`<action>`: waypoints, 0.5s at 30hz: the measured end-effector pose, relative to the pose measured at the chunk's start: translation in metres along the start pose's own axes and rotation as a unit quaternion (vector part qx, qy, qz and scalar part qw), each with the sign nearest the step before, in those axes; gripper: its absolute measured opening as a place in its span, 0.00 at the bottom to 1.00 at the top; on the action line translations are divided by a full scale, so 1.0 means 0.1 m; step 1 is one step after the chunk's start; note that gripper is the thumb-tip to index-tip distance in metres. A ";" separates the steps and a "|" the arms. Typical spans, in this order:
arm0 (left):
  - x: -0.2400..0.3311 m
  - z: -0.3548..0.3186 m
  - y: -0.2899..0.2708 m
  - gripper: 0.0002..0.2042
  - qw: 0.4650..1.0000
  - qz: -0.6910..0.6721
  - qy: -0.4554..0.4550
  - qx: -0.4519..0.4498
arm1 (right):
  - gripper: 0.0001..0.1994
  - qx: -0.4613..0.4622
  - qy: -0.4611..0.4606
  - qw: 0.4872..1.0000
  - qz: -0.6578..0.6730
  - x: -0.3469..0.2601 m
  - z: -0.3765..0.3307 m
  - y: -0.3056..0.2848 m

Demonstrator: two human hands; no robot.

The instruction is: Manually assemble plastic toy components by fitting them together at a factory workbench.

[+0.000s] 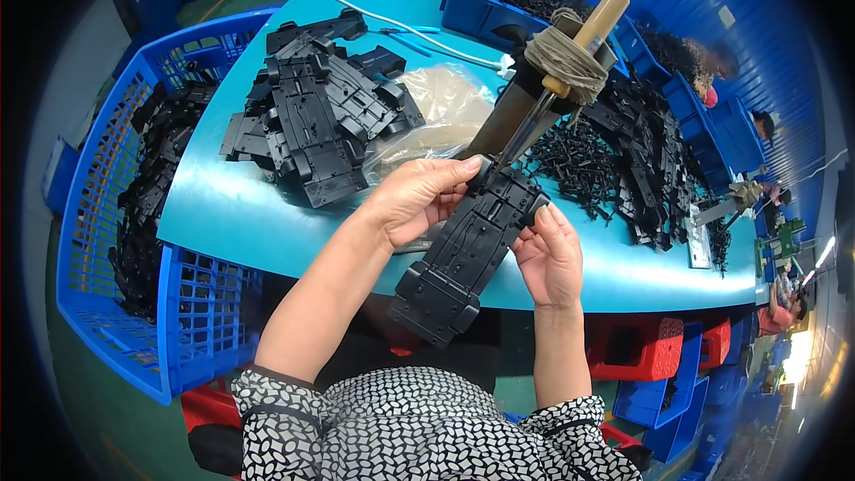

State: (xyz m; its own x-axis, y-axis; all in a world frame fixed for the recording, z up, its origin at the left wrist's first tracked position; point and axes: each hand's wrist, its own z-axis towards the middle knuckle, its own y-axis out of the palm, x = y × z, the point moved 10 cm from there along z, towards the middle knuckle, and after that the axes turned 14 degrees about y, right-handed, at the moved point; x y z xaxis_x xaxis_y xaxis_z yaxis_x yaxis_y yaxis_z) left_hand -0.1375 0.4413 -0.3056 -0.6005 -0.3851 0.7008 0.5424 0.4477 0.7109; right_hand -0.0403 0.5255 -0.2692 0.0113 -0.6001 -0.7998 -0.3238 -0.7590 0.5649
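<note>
Between my two hands is a long black plastic chassis (472,245), tilted, its near end over the table's front edge. My left hand (423,196) pinches its far left corner with thumb and fingers. At its far right corner, my right hand (549,254) grips the edge the same way. Just beyond the chassis's far end stands a wooden-handled metal tool (598,25), bound with grey cloth strips to a dark upright stand. The tool's metal shaft points down to the chassis's far end; whether they touch I cannot tell.
On the turquoise table (232,209), a pile of similar chassis (312,107) lies left, beside a clear plastic bag (436,111). Small black parts (574,160) and long black pieces (641,160) lie right. A blue crate (116,240) stands left; red stools (637,347) stand below the table edge.
</note>
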 end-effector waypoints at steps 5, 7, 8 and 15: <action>0.03 -0.01 -0.02 0.09 0.999 0.021 0.011 0.026 | 0.11 0.007 0.002 1.000 -0.003 0.02 0.01 -0.03; 0.03 -0.01 -0.01 0.10 0.999 0.019 0.014 0.023 | 0.11 0.009 -0.001 1.000 0.000 0.01 0.00 -0.03; 0.03 0.00 -0.01 0.10 1.000 0.017 0.016 0.021 | 0.11 0.010 -0.001 1.000 -0.001 0.01 0.00 -0.03; 0.01 0.00 -0.02 0.10 1.000 0.002 0.015 0.014 | 0.12 0.006 -0.009 1.000 -0.007 0.00 -0.01 0.01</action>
State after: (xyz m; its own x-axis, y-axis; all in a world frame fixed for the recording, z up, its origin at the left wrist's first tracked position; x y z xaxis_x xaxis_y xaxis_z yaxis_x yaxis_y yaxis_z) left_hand -0.1394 0.4400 -0.3058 -0.5809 -0.4068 0.7050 0.5282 0.4707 0.7067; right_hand -0.0398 0.5245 -0.2681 -0.0018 -0.5852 -0.8109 -0.3355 -0.7635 0.5518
